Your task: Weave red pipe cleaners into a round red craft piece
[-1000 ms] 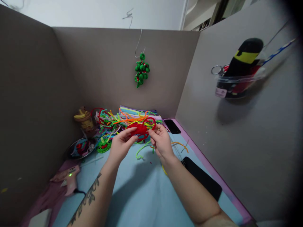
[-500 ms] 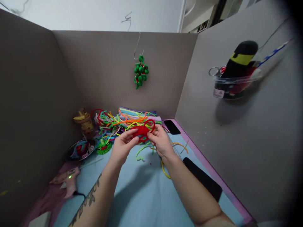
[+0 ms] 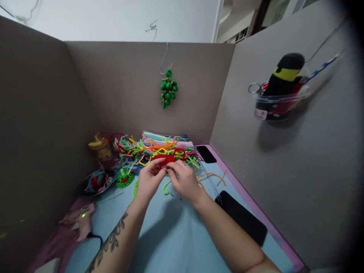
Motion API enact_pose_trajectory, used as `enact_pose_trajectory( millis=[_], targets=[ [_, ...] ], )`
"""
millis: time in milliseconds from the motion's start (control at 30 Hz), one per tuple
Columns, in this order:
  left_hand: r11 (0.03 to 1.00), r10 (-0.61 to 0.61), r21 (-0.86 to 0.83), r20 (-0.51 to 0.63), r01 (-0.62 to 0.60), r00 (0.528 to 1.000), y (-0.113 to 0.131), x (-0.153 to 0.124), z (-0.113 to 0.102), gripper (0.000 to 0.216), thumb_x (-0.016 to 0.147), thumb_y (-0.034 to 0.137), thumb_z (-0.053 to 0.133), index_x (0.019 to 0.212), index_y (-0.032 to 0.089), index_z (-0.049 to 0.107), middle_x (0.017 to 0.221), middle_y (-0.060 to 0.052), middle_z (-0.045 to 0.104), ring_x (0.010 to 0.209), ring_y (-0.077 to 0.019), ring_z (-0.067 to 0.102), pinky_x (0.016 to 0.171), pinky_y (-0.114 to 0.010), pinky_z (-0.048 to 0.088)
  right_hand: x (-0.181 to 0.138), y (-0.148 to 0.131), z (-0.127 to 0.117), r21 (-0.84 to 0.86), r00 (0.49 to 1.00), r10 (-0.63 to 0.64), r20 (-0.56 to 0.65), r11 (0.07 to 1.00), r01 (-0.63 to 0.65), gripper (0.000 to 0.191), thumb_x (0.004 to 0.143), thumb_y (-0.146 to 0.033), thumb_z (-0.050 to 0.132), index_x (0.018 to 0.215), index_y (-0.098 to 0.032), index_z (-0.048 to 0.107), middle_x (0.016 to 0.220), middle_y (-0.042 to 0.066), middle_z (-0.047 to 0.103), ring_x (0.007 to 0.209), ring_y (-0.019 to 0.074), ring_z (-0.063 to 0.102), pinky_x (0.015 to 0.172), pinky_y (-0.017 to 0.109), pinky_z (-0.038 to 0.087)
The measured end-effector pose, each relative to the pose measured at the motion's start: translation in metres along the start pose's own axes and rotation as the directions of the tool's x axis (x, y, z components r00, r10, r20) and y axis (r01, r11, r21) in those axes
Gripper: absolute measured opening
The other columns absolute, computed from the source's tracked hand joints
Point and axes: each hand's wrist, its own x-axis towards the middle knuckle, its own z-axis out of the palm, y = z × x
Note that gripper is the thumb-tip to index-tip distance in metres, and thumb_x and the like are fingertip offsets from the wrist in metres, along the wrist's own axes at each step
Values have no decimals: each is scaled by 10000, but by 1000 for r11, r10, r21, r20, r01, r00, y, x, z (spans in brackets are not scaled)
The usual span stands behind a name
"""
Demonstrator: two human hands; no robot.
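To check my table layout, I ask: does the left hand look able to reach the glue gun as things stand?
Probably yes: the glue gun lies beside the left forearm, and nothing tall seems to stand between. The left hand, though, is holding the red piece.

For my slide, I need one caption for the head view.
Left hand and right hand meet at a red fuzzy piece in front of a heap of colourful stems.

Between the forearms (image 3: 129,223) the blue tabletop (image 3: 184,237) lies mostly bare — an open lane up to the left hand (image 3: 149,180) and right hand (image 3: 184,180). Past them, a heap of pipe cleaners (image 3: 133,149) bars the back panel (image 3: 119,83). The glue gun (image 3: 83,223) obstructs the left, a black slab (image 3: 247,217) the right — with open air beneath the hanging green ornament (image 3: 168,89).
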Motion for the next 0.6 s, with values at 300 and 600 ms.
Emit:
enact_pose_trajectory(
  millis=[300, 600],
  targets=[
    [985, 120, 117, 85, -129, 989, -2, -1, -2, 270, 788, 254, 583, 1025, 156, 668, 1019, -86, 702, 901, -193, 660, 799, -297, 524, 1, 0, 2, -130, 991, 53, 120, 991, -37, 128, 868, -179, 497, 925, -193, 611, 894, 73, 605, 858, 198, 564, 780, 302, 440],
    [957, 178, 221, 53, -186, 983, 1, -3, -2, 267, 785, 273, 606, 1019, 166, 678, 985, -70, 713, 836, -182, 662, 742, -272, 525, 1, 4, 2, 15, 999, 18, 34, 1000, -19, 133, 881, -177, 479, 839, -201, 603, 825, 53, 618, 808, 178, 578, 754, 293, 451]
  ],
)
